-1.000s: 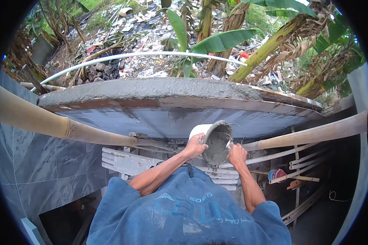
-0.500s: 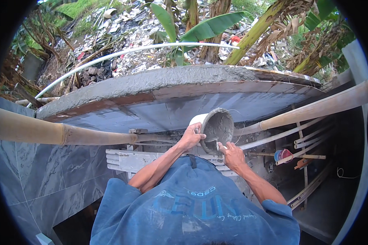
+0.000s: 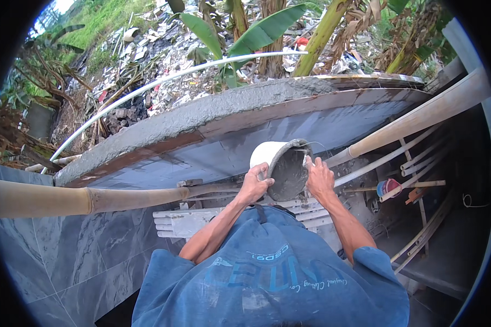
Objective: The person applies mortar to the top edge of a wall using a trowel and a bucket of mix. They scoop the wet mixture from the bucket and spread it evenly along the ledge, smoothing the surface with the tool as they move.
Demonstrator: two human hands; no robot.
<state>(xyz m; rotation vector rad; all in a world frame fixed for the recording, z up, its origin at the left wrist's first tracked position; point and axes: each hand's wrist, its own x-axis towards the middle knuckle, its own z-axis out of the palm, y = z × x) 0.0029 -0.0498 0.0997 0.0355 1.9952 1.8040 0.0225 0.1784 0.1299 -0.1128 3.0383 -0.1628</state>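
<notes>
A white bucket (image 3: 264,152) is tipped on its side in front of me, its mouth facing right and its inside coated with wet grey mortar (image 3: 287,175). My left hand (image 3: 255,183) grips its near left side, thumb toward the rim. At the right of the mouth, my right hand (image 3: 320,177) is closed round a small pale-handled tool (image 3: 307,162). Its working end reaches toward the upper inside of the bucket and is too blurred to name exactly. The bucket's thin wire handle loops out beyond the rim.
Ahead runs a wall topped with rough grey mortar (image 3: 202,117). Bamboo poles (image 3: 131,200) (image 3: 420,122) cross on both sides. White slats (image 3: 188,222) lie below the bucket. A white pipe (image 3: 163,78) arches over the wall, with rubble beyond. A small red-and-blue container (image 3: 388,188) is at right.
My right hand has moved up and right along the bucket's mouth with the tool, from the lower inside to the upper rim. My left hand keeps its grip. The view has tilted slightly.
</notes>
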